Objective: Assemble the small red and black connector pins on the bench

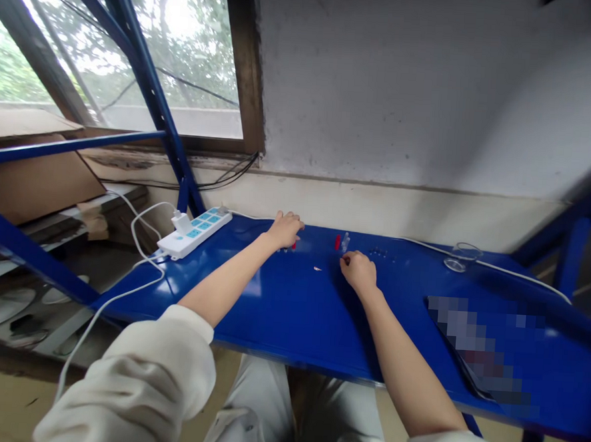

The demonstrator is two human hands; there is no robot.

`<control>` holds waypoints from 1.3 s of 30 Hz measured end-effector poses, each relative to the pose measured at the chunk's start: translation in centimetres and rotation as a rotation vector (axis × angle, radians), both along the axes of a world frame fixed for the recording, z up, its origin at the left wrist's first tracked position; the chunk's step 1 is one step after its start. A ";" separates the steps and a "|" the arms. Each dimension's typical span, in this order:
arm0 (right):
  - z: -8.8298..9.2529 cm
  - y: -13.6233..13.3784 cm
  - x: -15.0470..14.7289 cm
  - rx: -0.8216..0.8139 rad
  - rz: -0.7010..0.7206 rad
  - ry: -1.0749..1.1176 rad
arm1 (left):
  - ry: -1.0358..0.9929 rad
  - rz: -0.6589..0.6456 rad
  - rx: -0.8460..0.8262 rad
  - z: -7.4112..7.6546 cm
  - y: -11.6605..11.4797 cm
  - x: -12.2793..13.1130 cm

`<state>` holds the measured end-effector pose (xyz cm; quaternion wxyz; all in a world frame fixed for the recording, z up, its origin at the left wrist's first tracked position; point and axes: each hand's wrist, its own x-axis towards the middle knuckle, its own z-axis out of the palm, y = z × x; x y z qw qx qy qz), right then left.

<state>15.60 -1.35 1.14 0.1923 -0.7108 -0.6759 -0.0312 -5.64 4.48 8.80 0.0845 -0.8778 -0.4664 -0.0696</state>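
Note:
My left hand [285, 230] reaches to the back of the blue table, left of the middle. Its fingers are bent but apart, above a small red piece [294, 245] and a few tiny clear pieces that it partly covers. My right hand [361, 270] is closed, with thumb and fingertips together; whatever they pinch is too small to make out. Just beyond it stand a small red piece [337, 242] and a clear, tube-like piece [345, 242]. Between the hands lies a tiny pale scrap [317, 269].
A white power strip [194, 233] with a plug and cables occupies the table's left end. Tiny dark pieces [378, 253] lie right of my right hand. Farther right are a clear round cup [457, 263], a white cable [517, 273] and a flat, pixelated object [478, 352]. A wall rises behind.

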 end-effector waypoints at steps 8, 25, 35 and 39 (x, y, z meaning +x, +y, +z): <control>-0.7 0.1 -0.1 0.035 -0.033 -0.009 | -0.240 -0.169 0.035 -2.7 -2.5 4.6; -1.0 0.3 -0.2 -0.077 0.003 0.040 | -0.297 0.034 -0.024 -7.7 -1.9 9.0; -1.6 0.6 -0.3 -0.064 0.010 0.048 | -0.309 0.100 0.014 -6.4 -1.9 9.6; -1.8 0.7 -0.4 -0.061 0.006 0.052 | -0.393 0.109 0.022 -6.3 -2.5 8.6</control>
